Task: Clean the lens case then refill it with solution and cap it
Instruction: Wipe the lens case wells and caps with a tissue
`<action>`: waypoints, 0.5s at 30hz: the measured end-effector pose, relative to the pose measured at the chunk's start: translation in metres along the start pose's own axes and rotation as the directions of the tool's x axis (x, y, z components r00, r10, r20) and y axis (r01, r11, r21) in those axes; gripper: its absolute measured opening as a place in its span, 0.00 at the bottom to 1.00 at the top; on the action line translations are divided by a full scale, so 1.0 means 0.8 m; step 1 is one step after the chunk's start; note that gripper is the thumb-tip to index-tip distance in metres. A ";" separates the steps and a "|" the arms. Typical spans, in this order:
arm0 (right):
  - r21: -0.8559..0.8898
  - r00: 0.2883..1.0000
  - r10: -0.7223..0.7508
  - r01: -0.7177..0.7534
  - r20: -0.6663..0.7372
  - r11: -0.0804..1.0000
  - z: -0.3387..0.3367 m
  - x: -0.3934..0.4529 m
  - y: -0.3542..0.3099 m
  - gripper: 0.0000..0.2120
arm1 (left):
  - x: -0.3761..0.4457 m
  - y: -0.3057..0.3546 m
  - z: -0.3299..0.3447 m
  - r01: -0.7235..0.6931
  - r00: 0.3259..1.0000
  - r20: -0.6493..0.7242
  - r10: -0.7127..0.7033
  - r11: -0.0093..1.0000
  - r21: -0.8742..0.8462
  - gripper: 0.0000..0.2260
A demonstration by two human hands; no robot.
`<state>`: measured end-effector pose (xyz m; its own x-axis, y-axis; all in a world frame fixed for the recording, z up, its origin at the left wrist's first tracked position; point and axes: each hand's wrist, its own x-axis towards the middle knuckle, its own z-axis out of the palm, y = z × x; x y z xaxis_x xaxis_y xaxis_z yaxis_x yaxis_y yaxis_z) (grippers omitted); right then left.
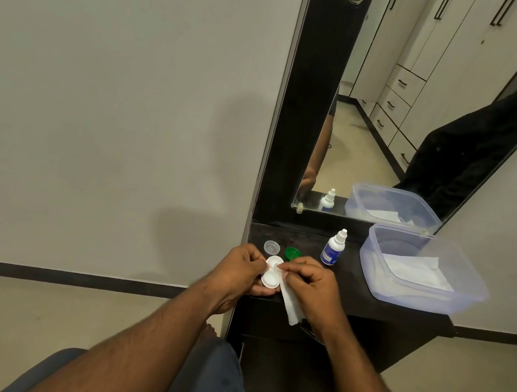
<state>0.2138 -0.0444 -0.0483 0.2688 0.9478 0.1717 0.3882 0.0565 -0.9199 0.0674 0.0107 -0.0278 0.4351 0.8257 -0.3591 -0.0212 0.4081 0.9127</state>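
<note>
A white two-well lens case (270,279) is held uncapped over the front edge of a dark dresser top (346,294). My left hand (240,269) grips it from the left and below. My right hand (308,281) pinches a white tissue (291,305) and presses its tip into the far well, while the rest of the tissue hangs down. A clear cap (271,247) and a green cap (292,253) lie on the dresser just behind the case. The solution bottle (332,248), white with a blue label, stands upright to the right of the caps, its own cap on.
A clear plastic tub (470,285) holding white tissues sits at the right of the dresser top. A mirror (394,115) rises behind it. A pale wall is on the left, and my knees are at the bottom.
</note>
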 end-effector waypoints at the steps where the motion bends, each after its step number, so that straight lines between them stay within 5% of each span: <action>1: -0.008 1.000 -0.010 0.010 0.001 1.000 0.001 0.000 0.000 0.11 | 0.000 0.000 0.000 -0.010 1.000 0.000 0.010 1.000 0.022 0.03; 10: -0.125 0.980 -0.175 0.163 -0.093 0.979 0.006 -0.005 0.007 0.10 | 0.001 -0.003 0.003 -0.051 0.997 -0.046 0.054 0.996 0.068 0.02; 15: -0.097 0.990 -0.120 0.113 -0.076 0.989 0.005 -0.004 0.004 0.09 | 0.003 -0.003 0.002 -0.028 0.999 -0.037 0.031 0.997 0.075 0.03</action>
<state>0.2103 -0.0461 -0.0535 0.2861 0.9076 0.3072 0.4993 0.1324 -0.8562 0.0702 0.0107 -0.0308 0.4004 0.8519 -0.3375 0.0336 0.3544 0.9345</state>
